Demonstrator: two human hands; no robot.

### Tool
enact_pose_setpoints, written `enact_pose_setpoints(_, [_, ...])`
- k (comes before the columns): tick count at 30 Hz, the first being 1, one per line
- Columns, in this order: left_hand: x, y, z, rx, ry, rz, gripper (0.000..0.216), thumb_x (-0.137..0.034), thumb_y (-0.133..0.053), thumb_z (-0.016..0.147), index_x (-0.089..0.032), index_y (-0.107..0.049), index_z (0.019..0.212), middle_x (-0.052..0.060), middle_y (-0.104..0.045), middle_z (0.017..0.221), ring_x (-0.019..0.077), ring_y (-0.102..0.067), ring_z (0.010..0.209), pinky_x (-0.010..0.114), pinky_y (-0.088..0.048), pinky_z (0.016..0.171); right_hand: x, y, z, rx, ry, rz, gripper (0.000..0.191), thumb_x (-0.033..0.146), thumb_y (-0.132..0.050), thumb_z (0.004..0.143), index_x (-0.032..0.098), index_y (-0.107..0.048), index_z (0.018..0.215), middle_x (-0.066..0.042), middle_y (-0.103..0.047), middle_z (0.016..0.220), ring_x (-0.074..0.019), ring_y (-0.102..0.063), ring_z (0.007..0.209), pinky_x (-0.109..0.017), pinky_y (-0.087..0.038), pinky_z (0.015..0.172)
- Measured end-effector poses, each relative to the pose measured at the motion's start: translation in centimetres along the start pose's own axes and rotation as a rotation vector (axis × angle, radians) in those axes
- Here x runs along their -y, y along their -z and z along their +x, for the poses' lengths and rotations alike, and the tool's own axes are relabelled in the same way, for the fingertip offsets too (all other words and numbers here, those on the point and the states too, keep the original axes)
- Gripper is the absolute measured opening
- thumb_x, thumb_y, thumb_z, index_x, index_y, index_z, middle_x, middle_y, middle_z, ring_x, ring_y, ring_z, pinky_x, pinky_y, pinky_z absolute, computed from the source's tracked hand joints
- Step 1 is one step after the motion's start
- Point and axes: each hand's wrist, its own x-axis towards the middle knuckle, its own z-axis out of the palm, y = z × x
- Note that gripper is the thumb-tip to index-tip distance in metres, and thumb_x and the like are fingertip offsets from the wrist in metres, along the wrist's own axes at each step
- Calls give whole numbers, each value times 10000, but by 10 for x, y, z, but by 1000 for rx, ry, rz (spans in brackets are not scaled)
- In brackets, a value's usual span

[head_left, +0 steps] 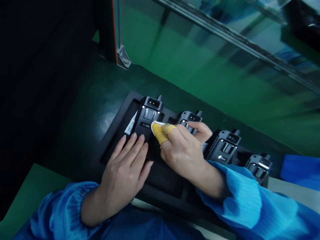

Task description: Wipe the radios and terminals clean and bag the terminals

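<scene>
Radio [147, 114] at frame centre, camera side up, in dark tray [123, 114]. Left hand [125, 173] flat over its lower end, fingers straight, gripping nothing. Right hand [181, 150]: thumb mostly hidden, curled fingers pinching white wipe [162, 123] at the radio's right edge. My read: stiff, moderately heavy, slick shell; window [153, 102] scratchable. Grab long sides, not antenna [159, 97].

- Your dark green worktop [102, 86] has a pale sheen [109, 117] at left.
- Beyond it, you face a green panel [200, 70] and metal rail [225, 37].
- A red-edged post [119, 25] stands to your far left.
- Your left side is dark.
</scene>
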Motion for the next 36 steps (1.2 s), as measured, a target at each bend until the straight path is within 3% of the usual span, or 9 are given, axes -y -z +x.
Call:
enact_pose_setpoints(4, [0,0,-1,-4,1,-9,276,-222,-529,906,-88,-636,1123,134,-668,1202,267,-592,1183,448,-415,1072,1,1,0,4,-99,14,293,46,-449,818,188,-593,606,5,-538,651,-133,-410,687,-365,-239,852])
enact_pose_setpoints(10, [0,0,-2,4,0,-21,302,-193,-541,891,-69,-615,1157,139,-685,1167,278,-578,1198,459,-386,1095,14,1,13,-32,65,102,316,48,-445,838,201,-618,623,18,-570,689,-121,-433,726,-375,-199,905])
enact_pose_setpoints(14, [1,0,-1,10,-21,-10,290,-201,-558,888,-62,-622,1134,155,-664,1203,280,-578,1197,452,-390,1089,2,0,3,2,70,42,327,47,-454,835,194,-603,583,11,-568,657,-126,-430,711,-368,-211,899])
enact_pose_setpoints(17, [1,0,-1,4,-25,-6,284,-199,-564,887,-68,-622,1132,153,-666,1200,280,-585,1189,452,-397,1083,-17,-1,-4,-4,-1,-27,339,53,-433,839,187,-599,575,2,-595,682,-125,-434,697,-370,-224,875])
enact_pose_setpoints(20, [1,-2,-2,-2,-27,1,292,-193,-574,882,-66,-614,1142,159,-663,1203,284,-585,1188,457,-401,1076,-32,-6,4,-47,-114,-75,302,84,-424,860,197,-655,702,4,-629,783,-121,-457,728,-396,-208,873])
enact_pose_setpoints(25, [2,-2,-3,-9,-55,17,291,-185,-583,878,-52,-611,1135,174,-659,1204,297,-587,1183,471,-405,1062,-31,-24,32,58,-240,35,346,120,-366,902,213,-655,737,-2,-606,832,-143,-458,800,-437,-169,898])
enact_pose_setpoints(30, [3,-1,-2,-5,-72,25,299,-173,-591,870,-46,-607,1140,184,-664,1190,302,-598,1167,478,-416,1049,-26,-18,22,65,-109,43,325,82,-411,859,196,-629,647,6,-587,748,-138,-425,767,-417,-163,899])
enact_pose_setpoints(32, [4,-1,-3,-9,-80,29,298,-171,-595,868,-45,-609,1137,189,-667,1182,307,-602,1160,484,-422,1042,-39,-10,9,23,-103,13,306,89,-420,840,193,-642,655,-2,-616,777,-137,-442,764,-418,-177,886])
enact_pose_setpoints(36, [5,1,-3,-19,-102,42,314,-165,-616,856,-53,-603,1149,202,-665,1178,313,-600,1162,498,-412,1050,-87,6,-19,-60,-325,-116,299,101,-421,791,204,-702,801,-25,-648,821,-157,-494,772,-441,-195,843])
